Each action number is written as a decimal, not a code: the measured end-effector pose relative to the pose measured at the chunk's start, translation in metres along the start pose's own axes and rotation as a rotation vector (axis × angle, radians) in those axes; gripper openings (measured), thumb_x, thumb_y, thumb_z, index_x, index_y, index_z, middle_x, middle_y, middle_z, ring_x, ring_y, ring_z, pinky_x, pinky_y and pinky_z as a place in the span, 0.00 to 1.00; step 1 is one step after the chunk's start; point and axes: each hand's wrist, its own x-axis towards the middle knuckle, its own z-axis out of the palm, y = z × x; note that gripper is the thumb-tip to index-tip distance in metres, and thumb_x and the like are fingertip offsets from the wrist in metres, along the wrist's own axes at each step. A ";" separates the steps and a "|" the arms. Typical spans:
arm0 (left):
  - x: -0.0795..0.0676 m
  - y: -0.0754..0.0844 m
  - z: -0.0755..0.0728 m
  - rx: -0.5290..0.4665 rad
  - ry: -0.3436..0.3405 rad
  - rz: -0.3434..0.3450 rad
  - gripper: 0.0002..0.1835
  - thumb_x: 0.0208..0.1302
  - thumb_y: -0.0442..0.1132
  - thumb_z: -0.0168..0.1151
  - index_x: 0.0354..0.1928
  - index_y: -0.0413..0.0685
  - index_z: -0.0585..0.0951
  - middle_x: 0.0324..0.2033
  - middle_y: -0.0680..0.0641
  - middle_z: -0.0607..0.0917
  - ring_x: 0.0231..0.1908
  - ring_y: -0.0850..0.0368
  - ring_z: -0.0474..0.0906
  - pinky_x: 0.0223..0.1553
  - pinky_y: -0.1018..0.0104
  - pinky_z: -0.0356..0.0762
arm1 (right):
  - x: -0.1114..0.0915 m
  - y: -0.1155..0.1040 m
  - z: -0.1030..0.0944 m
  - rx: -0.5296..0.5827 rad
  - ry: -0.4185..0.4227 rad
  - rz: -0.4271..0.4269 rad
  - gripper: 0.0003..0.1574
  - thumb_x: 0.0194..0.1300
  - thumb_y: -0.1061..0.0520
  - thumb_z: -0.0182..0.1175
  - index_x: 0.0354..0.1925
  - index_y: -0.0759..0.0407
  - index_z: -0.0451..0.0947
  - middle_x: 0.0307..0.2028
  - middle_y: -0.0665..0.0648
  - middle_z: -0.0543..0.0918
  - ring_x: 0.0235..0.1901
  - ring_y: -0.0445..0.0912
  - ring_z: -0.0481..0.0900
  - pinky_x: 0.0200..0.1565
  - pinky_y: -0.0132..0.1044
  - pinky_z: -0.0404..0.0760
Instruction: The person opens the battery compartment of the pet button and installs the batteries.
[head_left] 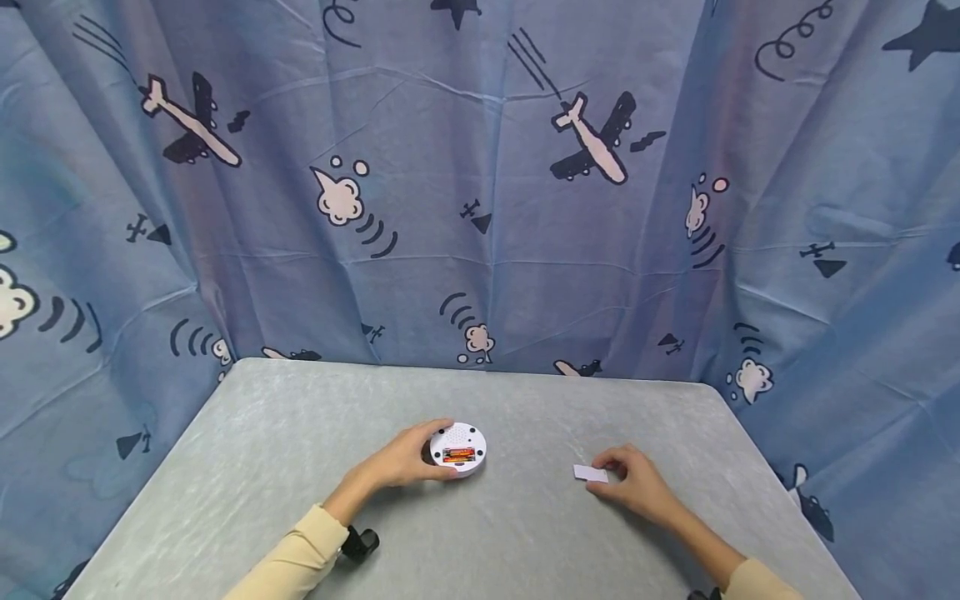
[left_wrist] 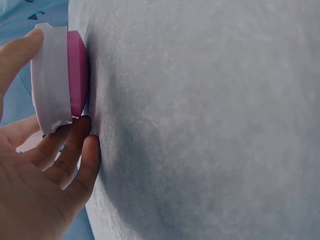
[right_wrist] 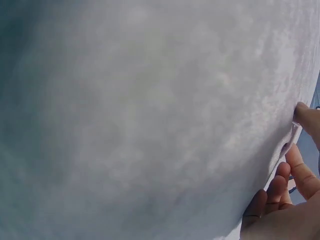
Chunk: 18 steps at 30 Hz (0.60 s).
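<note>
A round white device [head_left: 465, 435] lies underside up on the table, its battery bay uncovered with orange-and-black batteries [head_left: 458, 455] inside. My left hand [head_left: 408, 458] grips its left side, thumb and fingers on opposite edges. Seen from the side in the left wrist view, the device has a white body [left_wrist: 51, 80] above a pink part [left_wrist: 76, 75] facing the table. Farther right, my right hand [head_left: 636, 485] pinches a small white rectangular cover [head_left: 589, 473] by its right end, at table level. The right wrist view shows only a sliver of this cover [right_wrist: 291, 136] between thumb and fingers.
The grey table [head_left: 525, 533] extends around both hands to its rounded far corners. Behind it and at the sides hangs a blue curtain [head_left: 420, 208] printed with planes and clouds. A black strap with a small mount [head_left: 362, 544] sits on the left wrist.
</note>
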 end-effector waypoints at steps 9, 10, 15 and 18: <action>0.000 0.002 -0.001 0.011 -0.001 -0.007 0.46 0.57 0.51 0.77 0.72 0.36 0.68 0.67 0.36 0.72 0.67 0.40 0.67 0.67 0.45 0.62 | 0.002 -0.002 -0.005 0.051 -0.048 0.051 0.19 0.47 0.59 0.83 0.36 0.59 0.83 0.33 0.52 0.77 0.34 0.47 0.71 0.35 0.34 0.69; -0.001 0.003 -0.001 0.009 0.000 -0.005 0.46 0.57 0.50 0.78 0.71 0.36 0.68 0.67 0.36 0.72 0.67 0.40 0.67 0.66 0.45 0.62 | 0.002 -0.001 -0.005 0.064 -0.052 0.053 0.19 0.48 0.59 0.82 0.36 0.59 0.83 0.33 0.52 0.77 0.33 0.47 0.71 0.35 0.34 0.69; -0.002 0.004 -0.003 0.003 -0.003 -0.005 0.46 0.57 0.50 0.78 0.71 0.35 0.68 0.67 0.36 0.73 0.67 0.40 0.67 0.66 0.45 0.62 | 0.006 -0.003 -0.010 0.149 -0.063 0.075 0.19 0.50 0.61 0.81 0.37 0.63 0.82 0.33 0.54 0.78 0.31 0.47 0.71 0.33 0.33 0.69; -0.001 0.004 -0.003 -0.003 -0.005 -0.009 0.46 0.57 0.51 0.78 0.72 0.35 0.68 0.66 0.37 0.73 0.66 0.41 0.68 0.66 0.45 0.63 | 0.009 -0.006 -0.013 0.175 -0.050 0.103 0.19 0.52 0.60 0.80 0.38 0.64 0.82 0.34 0.55 0.78 0.32 0.48 0.71 0.33 0.33 0.70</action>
